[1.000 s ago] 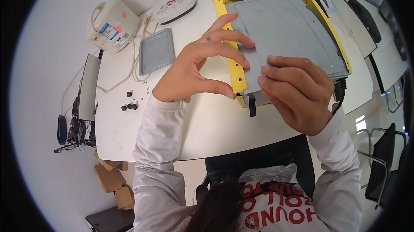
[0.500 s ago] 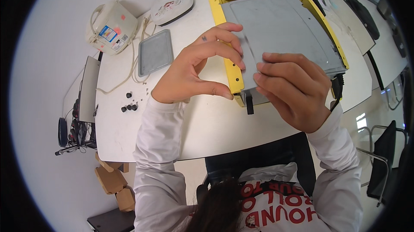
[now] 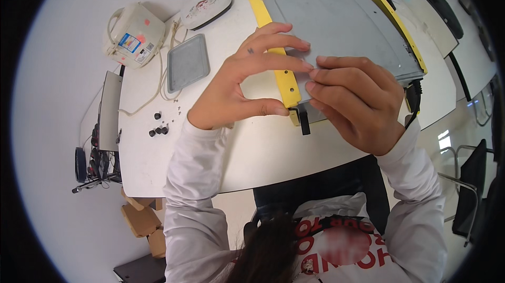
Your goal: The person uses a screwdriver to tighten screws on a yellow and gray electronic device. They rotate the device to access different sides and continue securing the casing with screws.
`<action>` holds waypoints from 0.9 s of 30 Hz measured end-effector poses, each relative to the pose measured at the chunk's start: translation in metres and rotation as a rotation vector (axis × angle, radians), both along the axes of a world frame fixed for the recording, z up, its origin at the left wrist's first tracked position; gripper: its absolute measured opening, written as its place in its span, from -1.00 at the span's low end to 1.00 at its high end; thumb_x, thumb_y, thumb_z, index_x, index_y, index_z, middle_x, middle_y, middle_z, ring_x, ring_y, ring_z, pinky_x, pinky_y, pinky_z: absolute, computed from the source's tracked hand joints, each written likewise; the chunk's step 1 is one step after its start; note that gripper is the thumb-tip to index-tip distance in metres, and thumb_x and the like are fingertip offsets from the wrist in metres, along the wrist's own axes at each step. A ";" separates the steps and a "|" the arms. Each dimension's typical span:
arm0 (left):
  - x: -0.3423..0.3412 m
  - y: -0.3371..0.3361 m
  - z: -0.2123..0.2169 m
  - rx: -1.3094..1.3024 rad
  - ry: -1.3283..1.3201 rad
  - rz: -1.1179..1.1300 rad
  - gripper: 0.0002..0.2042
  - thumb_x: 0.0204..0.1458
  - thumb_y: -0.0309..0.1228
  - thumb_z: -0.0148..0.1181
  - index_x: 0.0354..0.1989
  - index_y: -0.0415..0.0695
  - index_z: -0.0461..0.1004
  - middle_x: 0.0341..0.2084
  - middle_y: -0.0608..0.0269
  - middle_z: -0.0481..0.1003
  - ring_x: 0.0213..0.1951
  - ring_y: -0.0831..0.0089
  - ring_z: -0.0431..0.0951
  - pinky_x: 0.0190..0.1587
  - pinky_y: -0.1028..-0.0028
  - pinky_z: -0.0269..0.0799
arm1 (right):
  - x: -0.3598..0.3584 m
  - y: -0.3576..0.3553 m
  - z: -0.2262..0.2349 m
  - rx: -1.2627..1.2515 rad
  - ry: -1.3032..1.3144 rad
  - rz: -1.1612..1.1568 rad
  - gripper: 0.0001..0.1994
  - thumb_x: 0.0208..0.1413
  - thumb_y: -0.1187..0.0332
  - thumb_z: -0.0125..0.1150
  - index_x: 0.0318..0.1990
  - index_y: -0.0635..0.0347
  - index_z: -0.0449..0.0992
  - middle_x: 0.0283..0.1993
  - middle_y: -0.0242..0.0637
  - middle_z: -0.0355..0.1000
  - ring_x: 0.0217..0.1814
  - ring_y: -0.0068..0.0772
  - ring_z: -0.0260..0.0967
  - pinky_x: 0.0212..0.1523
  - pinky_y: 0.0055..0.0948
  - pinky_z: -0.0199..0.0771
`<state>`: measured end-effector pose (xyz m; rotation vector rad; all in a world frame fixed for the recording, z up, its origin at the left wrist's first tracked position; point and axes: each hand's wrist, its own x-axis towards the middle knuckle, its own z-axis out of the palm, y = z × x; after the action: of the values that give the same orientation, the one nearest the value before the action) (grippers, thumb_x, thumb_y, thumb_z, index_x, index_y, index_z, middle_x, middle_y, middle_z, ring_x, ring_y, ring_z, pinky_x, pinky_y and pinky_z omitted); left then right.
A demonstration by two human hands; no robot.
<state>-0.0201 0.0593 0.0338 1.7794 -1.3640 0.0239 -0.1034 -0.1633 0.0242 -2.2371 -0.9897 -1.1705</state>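
A box-shaped device with a yellow metal frame [image 3: 261,13] and a grey metal panel [image 3: 336,25] lies on the white table in front of me. My left hand [image 3: 234,80] spans the frame's near left corner. Its thumb rests at the yellow edge, while its spread fingers reach over the panel. Beside it, my right hand [image 3: 363,104] has its fingertips pinched together low over the panel's near left part. Whatever they hold, if anything, is hidden. A short black strip [image 3: 304,121] hangs down from the near corner, below my hands.
Left of my arm lie a shallow grey tray [image 3: 188,63], small black round caps [image 3: 157,131] and tiny screws. A cream rice cooker [image 3: 138,35], its cord and a white lamp base [image 3: 207,7] stand further back. A black cable [image 3: 417,98] runs off the device's right side.
My left index finger has stretched toward the right hand's fingertips, so the two nearly meet. The right hand's pinch has shifted slightly left. The whole view has tilted a little.
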 end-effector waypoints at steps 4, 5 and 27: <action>-0.011 -0.007 -0.009 -0.011 -0.212 0.089 -0.45 -0.07 0.07 0.20 -0.01 -0.06 0.51 0.11 0.12 0.38 0.28 -0.01 0.13 0.27 0.00 0.00 | 0.002 -0.003 -0.003 0.045 -0.045 0.015 -0.81 -0.25 0.40 0.35 -0.38 0.07 0.54 -0.31 -0.53 0.43 -0.18 -0.45 0.50 -0.42 -0.55 0.42; -0.012 -0.009 -0.015 -0.032 -0.269 0.116 -0.47 -0.03 0.06 0.16 0.02 -0.06 0.49 0.11 0.16 0.37 0.28 -0.02 0.13 0.27 0.00 0.01 | 0.002 -0.004 -0.003 0.042 -0.038 0.022 -0.81 -0.25 0.40 0.35 -0.38 0.07 0.54 -0.31 -0.53 0.43 -0.18 -0.45 0.50 -0.41 -0.54 0.43; -0.011 -0.050 -0.060 -0.460 -0.523 0.298 -0.36 0.17 0.11 -0.41 -0.14 -0.20 0.49 -0.07 0.05 0.48 0.01 -0.08 0.43 0.19 -0.44 -0.21 | -0.003 -0.014 0.008 -0.042 0.057 0.067 -0.82 -0.17 0.35 0.36 -0.39 0.10 0.50 -0.22 -0.37 0.47 -0.03 -0.26 0.50 -0.14 -0.34 0.55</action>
<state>-0.0316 0.0091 -0.0261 1.6111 -1.2861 0.9447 -0.1065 -0.1770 0.0319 -2.2385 -1.0673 -1.0602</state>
